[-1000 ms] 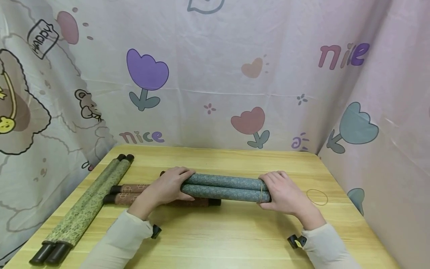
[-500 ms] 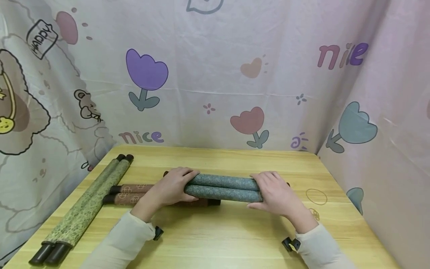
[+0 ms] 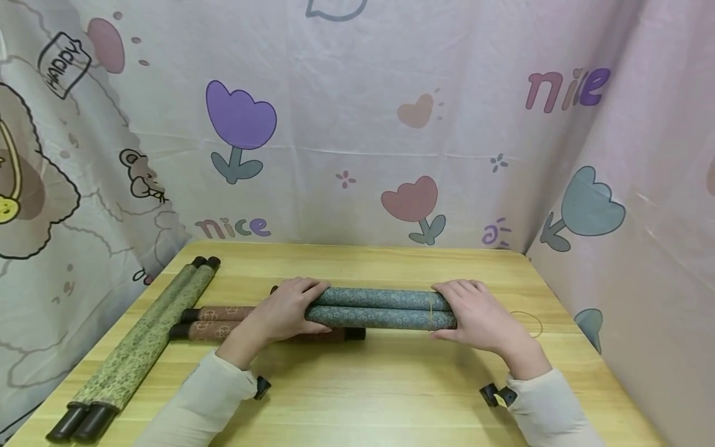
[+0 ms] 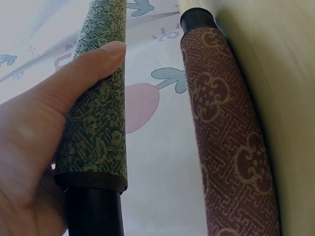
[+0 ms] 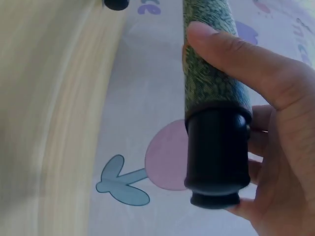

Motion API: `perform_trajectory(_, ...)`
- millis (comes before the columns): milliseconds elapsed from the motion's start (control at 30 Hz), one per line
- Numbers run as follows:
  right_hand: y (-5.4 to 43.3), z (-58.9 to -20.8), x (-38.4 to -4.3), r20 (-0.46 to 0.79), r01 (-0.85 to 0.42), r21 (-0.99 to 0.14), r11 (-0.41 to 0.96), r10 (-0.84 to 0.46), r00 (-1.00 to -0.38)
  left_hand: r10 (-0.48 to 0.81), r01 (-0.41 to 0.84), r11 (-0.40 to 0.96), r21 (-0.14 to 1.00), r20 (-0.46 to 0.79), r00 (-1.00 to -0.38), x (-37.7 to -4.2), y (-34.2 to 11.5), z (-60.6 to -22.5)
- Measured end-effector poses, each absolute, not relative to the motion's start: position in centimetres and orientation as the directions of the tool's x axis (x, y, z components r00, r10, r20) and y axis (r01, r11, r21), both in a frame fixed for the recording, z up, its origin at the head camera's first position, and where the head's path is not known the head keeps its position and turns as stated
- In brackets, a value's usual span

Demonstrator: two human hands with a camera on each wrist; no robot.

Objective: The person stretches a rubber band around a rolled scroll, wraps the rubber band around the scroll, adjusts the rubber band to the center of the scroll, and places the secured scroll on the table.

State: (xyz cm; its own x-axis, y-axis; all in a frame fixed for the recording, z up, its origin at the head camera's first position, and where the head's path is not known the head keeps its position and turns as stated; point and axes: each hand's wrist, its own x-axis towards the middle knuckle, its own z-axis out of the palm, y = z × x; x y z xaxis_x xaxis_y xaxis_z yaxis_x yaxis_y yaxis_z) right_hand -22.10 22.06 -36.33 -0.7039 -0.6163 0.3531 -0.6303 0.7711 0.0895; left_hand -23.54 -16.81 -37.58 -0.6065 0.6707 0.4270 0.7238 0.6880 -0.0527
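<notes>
A blue-green patterned scroll, rolled in from both ends into two parallel rolls, is held level above the table by both hands. My left hand grips its left end, the thumb along the near roll; the left wrist view shows a black end knob beside the palm. My right hand grips the other end, fingers over the far roll, near another black knob. A thin rubber band circles both rolls just inside the right hand. Beneath and behind the left hand lies a brown scroll, partly hidden.
On the left of the wooden table, a yellow-green scroll with black knobs lies slanted. A loose rubber band lies right of my right hand. A printed curtain hangs behind and along the sides.
My right hand slid left over the rubber band, then back right to the scroll's end, so the band shows again. Small looped bands seen half a second ago are now hidden behind that hand.
</notes>
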Motion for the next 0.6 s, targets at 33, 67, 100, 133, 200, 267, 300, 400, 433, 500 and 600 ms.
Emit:
perform_trajectory(33,22.0,-36.4,-22.1,0.350,-0.632,0.092,0.769,-0.619,-0.703,0.671,0.725,0.687,-0.050,0.426,-0.606,-23.5,-16.8,-37.6)
perform_trajectory(67,22.0,-36.5,-22.1,0.348,-0.633,0.096,0.768,-0.621,-0.702,0.671,0.726,0.687,-0.045,0.424,-0.608,-23.5,-16.8,-37.6)
perform_trajectory(100,21.9,-36.6,-22.1,0.347,-0.634,0.098,0.767,-0.623,-0.701,0.670,0.725,0.688,-0.042,0.421,-0.611,-23.5,-16.7,-37.6)
perform_trajectory(133,21.8,-36.7,-22.1,0.350,-0.638,0.097,0.764,-0.627,-0.696,0.669,0.723,0.690,-0.038,0.417,-0.616,-23.5,-16.7,-37.6)
perform_trajectory(200,21.5,-36.9,-22.2,0.359,-0.648,0.106,0.754,-0.637,-0.682,0.668,0.721,0.692,-0.034,0.407,-0.623,-23.4,-16.7,-37.6)
perform_trajectory(267,21.3,-37.1,-22.2,0.371,-0.662,0.116,0.741,-0.650,-0.663,0.669,0.719,0.694,-0.032,0.397,-0.628,-23.4,-16.7,-37.6)
perform_trajectory(300,21.1,-37.2,-22.2,0.378,-0.669,0.123,0.733,-0.658,-0.652,0.670,0.719,0.694,-0.033,0.395,-0.629,-23.4,-16.7,-37.6)
perform_trajectory(400,20.7,-37.4,-22.3,0.393,-0.684,0.151,0.714,-0.678,-0.621,0.672,0.721,0.693,-0.034,0.394,-0.627,-23.4,-16.7,-37.6)
perform_trajectory(433,20.5,-37.4,-22.2,0.395,-0.686,0.161,0.710,-0.683,-0.614,0.675,0.723,0.690,-0.034,0.393,-0.625,-23.4,-16.7,-37.7)
perform_trajectory(500,20.2,-37.5,-22.2,0.394,-0.684,0.190,0.704,-0.693,-0.603,0.681,0.731,0.682,-0.031,0.393,-0.618,-23.4,-16.7,-37.7)
perform_trajectory(600,19.7,-37.7,-22.0,0.398,-0.679,0.218,0.701,-0.699,-0.594,0.683,0.737,0.675,-0.022,0.397,-0.613,-23.4,-16.7,-37.8)
